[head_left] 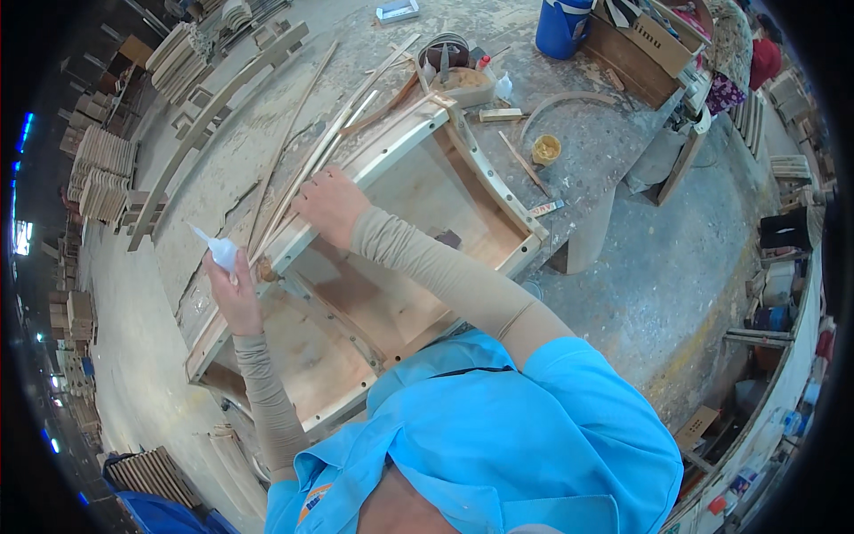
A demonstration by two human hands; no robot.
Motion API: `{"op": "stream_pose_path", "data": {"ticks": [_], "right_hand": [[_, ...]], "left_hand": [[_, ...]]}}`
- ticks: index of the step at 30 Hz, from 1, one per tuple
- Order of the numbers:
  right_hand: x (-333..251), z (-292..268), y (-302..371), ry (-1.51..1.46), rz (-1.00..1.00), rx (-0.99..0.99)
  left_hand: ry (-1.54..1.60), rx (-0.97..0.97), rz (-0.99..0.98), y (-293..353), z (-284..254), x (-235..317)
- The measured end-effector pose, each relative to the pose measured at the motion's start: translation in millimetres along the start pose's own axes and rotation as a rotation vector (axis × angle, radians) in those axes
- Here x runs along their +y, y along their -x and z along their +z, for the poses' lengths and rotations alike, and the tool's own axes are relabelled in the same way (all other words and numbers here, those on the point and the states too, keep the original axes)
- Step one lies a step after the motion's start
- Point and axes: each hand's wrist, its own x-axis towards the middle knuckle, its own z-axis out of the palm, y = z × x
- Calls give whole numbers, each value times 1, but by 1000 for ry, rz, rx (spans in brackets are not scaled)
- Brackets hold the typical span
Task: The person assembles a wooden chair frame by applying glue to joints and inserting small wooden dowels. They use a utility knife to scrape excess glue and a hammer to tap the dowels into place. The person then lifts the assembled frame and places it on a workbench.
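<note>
My left hand (237, 301) is wrapped around a small white squeeze bottle (222, 253), its thin nozzle tilted up and to the left. It is held just beyond the far left part of a curved wooden frame (391, 160). Over that frame's far rail, my right hand (333, 206) curls its fingers where thin wooden strips (341, 127) run along the outer side. The exact grip of those fingertips is partly hidden. Panels inside the frame form shallow compartments, and dark round holes dot its edges. A small dark piece (448, 238) lies on one panel.
Beyond the frame, a tub (467, 89) holds small bottles and tools. To its right are a yellow-filled cup (546, 149), a thin stick (525, 164), a blue bucket (562, 28) and a wooden box (630, 78). A long curved wooden piece (197, 133) and stacked wood parts (100, 169) stand at left.
</note>
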Motion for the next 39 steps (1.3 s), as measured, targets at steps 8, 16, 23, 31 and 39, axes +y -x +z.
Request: {"op": "stream_pose_path", "data": {"ticks": [8,16,23,31,39], "right_hand": [[13,10,14,-225,66,117],[-5,14,-3,-35,129,19],[-12,11,0,-21,96,36],[-9,6,-1,4,112,58],[-8,3,2,-20,78,110]], "left_hand": [[491,-553,47,-9,76,102],[308,-1065,460,-21,143,171],[46,-1181,643,-16,191,170],[-241,-1173,756,0,217,186],[-259,-1051,818,6,221,186]]}}
